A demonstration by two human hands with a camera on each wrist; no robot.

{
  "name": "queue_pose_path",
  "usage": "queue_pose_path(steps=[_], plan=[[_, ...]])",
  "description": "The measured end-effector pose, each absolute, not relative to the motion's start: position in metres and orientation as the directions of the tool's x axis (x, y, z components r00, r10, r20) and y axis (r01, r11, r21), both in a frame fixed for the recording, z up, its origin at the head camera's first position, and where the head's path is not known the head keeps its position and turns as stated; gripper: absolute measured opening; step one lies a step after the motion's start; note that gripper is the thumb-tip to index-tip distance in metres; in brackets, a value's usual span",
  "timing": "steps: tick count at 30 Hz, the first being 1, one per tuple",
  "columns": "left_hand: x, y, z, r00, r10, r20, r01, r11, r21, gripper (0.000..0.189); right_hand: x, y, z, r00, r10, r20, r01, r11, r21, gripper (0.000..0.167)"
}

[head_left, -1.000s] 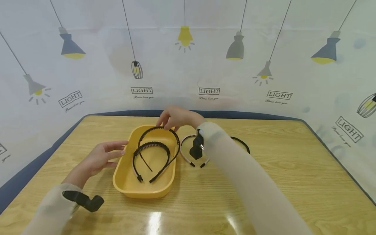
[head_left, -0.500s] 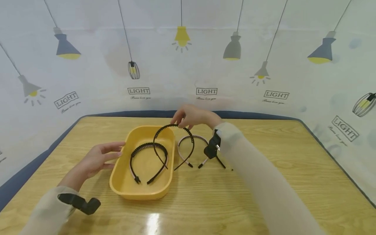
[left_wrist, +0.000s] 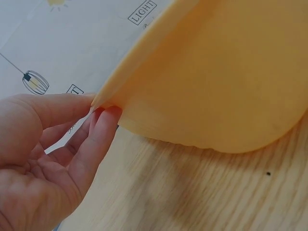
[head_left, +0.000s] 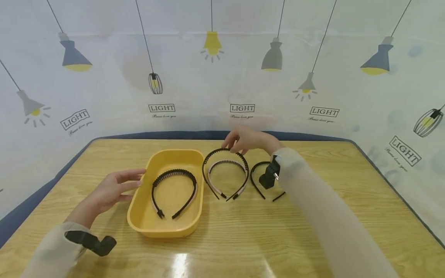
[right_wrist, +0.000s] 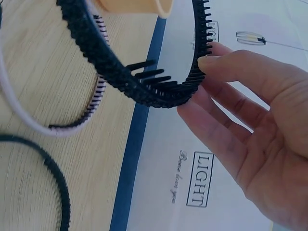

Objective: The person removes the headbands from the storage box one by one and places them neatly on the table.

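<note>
A yellow oblong tray stands left of centre on the table, with a black toothed headband edged in pink lying inside. My left hand holds its left rim, thumb and fingers at the edge, as the left wrist view shows. Just right of the tray, my right hand pinches a slim black toothed headband by the top of its arch. In the head view this band overlaps a pale pink headband on the table. Farther right lies another black headband, partly hidden by the right wrist camera.
The wooden table has a dark blue border along its back. Behind it hangs a white backdrop printed with lamps. A black camera on the right wrist hangs over the rightmost headband.
My right hand has carried the slim black headband from over the tray rightward to the pink headband. My left hand stays at the tray's rim. The view has shifted slightly.
</note>
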State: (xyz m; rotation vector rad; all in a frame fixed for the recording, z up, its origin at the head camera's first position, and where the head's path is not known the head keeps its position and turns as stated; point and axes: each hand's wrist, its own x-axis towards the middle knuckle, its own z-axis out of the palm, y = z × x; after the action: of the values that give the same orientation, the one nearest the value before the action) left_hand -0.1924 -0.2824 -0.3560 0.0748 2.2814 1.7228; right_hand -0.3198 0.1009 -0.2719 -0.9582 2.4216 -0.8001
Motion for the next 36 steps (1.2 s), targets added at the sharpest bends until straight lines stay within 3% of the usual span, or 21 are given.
queue_pose_path(steps=[19, 36], plan=[[-0.193, -0.284, -0.356, -0.959, 0.212, -0.187, -0.124, 0.277, 0.953, 0.061, -0.321, 0.154, -0.296, -0.751, -0.627, -0.206, -0.368, 0.657, -0.657, 0.026], [-0.193, -0.284, -0.356, -0.956, 0.219, -0.194, -0.13, 0.278, 0.952, 0.061, -0.316, 0.208, -0.315, -0.781, -0.593, -0.196, -0.351, 0.677, -0.647, 0.028]])
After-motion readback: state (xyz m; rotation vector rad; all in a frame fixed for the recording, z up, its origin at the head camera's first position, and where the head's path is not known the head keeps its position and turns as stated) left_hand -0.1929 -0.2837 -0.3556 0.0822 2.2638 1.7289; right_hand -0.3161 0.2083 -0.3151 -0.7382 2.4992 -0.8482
